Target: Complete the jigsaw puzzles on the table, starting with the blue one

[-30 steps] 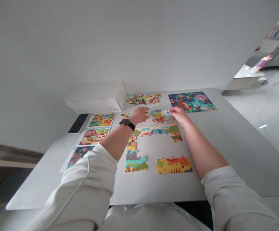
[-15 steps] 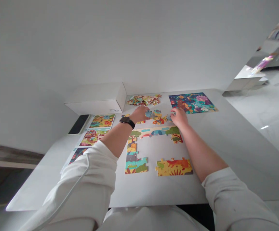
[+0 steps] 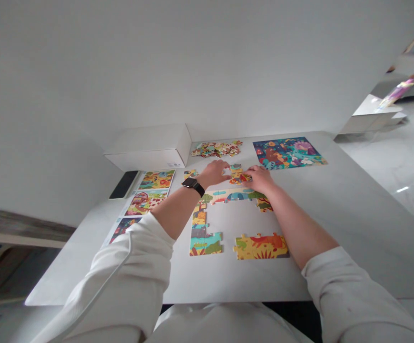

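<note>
cluster of jigsaw pieces (image 3: 238,174) is framed by both hands on a white counter (image 3: 338,224). its longer side is seen running roughly across the view, from hand to hand, and it is placed just above the assembled top strip of jigsaw pieces (image 3: 235,195).

the left hand (image 3: 212,174) is kept open and flat, palm down, with its fingers extended rightward toward the cluster. the fingertips are seen just beside the cluster, and no piece is gripped by them. a black watch (image 3: 193,186) is worn on that wrist.

the right hand (image 3: 260,178) is nearer, pressed against the cluster's right side with its fingers curled down and inward. contact is shown, but whether a piece is pinched cannot be told, as the fingers hide that edge.

a single loose piece (image 3: 190,174) is left just beyond the left hand. a heap of loose pieces (image 3: 217,149) is placed farther off, toward the wall, with a finished jigsaw (image 3: 287,153) to its right. a separate assembled section (image 3: 261,247) is laid nearer the body, apart from the column of joined pieces (image 3: 203,233). printed picture sheets (image 3: 146,200) are laid along the counter's left side, beside a phone (image 3: 124,184) and a white box (image 3: 149,147).
</note>
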Demonstrator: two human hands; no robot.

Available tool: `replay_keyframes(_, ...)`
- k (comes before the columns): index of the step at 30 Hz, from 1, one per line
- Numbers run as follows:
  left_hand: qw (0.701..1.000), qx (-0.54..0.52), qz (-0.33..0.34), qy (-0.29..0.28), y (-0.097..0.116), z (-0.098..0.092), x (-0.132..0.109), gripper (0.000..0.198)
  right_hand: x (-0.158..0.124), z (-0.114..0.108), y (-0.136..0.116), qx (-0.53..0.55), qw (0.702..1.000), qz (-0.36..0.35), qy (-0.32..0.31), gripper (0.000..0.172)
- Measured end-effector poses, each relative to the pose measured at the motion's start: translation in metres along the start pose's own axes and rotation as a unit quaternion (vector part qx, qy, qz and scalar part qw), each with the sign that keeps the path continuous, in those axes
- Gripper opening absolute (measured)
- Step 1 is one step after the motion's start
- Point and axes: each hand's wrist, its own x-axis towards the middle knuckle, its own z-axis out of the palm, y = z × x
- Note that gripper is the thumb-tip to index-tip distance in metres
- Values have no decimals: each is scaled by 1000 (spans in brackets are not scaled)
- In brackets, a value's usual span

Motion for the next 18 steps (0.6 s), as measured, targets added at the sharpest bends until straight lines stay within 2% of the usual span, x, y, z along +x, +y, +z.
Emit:
replay_keyframes(3, 999, -2, 38, -23, 23, 8, 0, 53, -1, -1, 1, -4, 1000, -4, -7, 50)
replay_keyframes(6, 999, -1, 44, -25, 29, 9, -2, 52, 0, 0, 5, 1, 1000, -22, -5, 48)
replay_keyframes(14, 998, 21, -3, -52, -3, -7, -18, 71, 2, 4, 10, 8, 999, -31, 12, 50)
replay_keyframes(18, 998, 15, -8, -53, -5, -11, -26, 72, 0, 3, 8, 11, 999, -30, 19, 52)
